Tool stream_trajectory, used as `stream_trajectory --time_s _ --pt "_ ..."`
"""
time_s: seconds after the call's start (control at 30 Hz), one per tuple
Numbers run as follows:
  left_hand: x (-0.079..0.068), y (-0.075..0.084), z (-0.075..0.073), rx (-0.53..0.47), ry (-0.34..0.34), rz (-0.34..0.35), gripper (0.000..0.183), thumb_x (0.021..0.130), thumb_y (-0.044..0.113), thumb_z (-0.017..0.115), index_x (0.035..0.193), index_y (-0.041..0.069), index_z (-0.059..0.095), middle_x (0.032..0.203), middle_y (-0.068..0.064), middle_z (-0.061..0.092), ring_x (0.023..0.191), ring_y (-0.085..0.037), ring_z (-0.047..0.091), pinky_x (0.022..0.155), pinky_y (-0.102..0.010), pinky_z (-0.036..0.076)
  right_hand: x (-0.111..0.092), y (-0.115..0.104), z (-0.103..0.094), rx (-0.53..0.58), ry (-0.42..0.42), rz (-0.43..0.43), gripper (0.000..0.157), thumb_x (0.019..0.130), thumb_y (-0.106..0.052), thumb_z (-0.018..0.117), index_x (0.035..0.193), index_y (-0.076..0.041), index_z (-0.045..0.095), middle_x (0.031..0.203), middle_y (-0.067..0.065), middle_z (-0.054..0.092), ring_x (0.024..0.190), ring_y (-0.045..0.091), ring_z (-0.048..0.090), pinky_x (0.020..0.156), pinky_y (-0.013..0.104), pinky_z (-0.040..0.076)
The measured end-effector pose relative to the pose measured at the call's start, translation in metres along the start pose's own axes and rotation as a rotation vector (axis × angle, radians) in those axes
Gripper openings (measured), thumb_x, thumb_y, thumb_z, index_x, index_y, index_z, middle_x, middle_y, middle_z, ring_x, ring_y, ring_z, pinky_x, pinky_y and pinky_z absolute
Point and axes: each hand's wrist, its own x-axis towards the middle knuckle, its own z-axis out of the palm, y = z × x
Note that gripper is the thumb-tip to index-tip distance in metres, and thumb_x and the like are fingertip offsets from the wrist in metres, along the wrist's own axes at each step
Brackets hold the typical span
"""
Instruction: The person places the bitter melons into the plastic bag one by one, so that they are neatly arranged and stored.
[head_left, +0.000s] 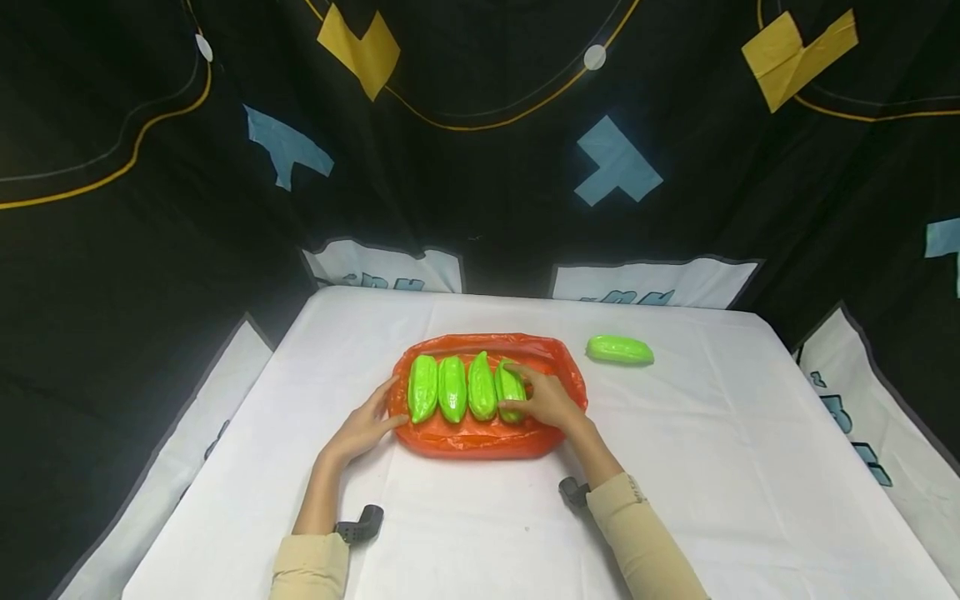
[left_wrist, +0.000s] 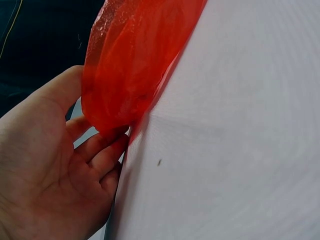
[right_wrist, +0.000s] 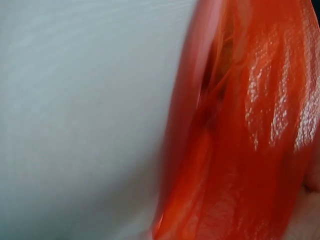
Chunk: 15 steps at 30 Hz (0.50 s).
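A red plastic-covered tray (head_left: 480, 446) lies on the white table. Several glossy, ridged, light green long vegetables (head_left: 452, 389) stand side by side in it. My right hand (head_left: 551, 402) reaches over the tray's right part, thumb and fingers around the rightmost green vegetable (head_left: 510, 390). At the left end, my left hand (head_left: 366, 429) holds the tray's rim. In the left wrist view its fingers curl at the red plastic (left_wrist: 135, 65), partly hidden by it. The right wrist view shows mostly red plastic (right_wrist: 260, 125), with a bit of the hand at the right edge.
Another light green vegetable (head_left: 619, 350) lies on the white tablecloth (head_left: 712, 467), right of the tray and farther back. Behind the table hangs a dark curtain (head_left: 480, 208) with yellow and blue shapes. Dark wrist devices (head_left: 362, 525) are strapped on both forearms.
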Motion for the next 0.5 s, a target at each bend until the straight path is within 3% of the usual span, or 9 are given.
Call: stream_trajectory --time_s 0.27,0.5 --pt "-0.002 0.001 -0.001 -0.002 -0.002 -0.001 0.079 0.085 0.044 0.061 0.148 0.023 0.018 0.151 -0.014 0.019 0.134 -0.042 0.02 0.103 -0.063 0.016 0.001 -0.001 0.0 -0.004 -0.009 0.004 0.076 0.074 -0.044 0.074 0.14 -0.024 0.042 0.114 0.009 0.058 0.093 0.024 0.053 0.081 0.038 0.049" --pt "-0.001 0.001 0.0 -0.006 -0.002 0.001 0.079 0.085 0.045 0.061 0.148 0.023 0.019 0.151 -0.014 0.02 0.134 -0.041 0.02 0.103 -0.063 0.016 -0.001 0.0 -0.016 -0.009 0.058 -0.035 0.076 0.075 -0.045 0.073 0.139 -0.02 0.041 0.127 0.011 0.055 0.105 0.028 0.057 0.089 0.045 0.047"
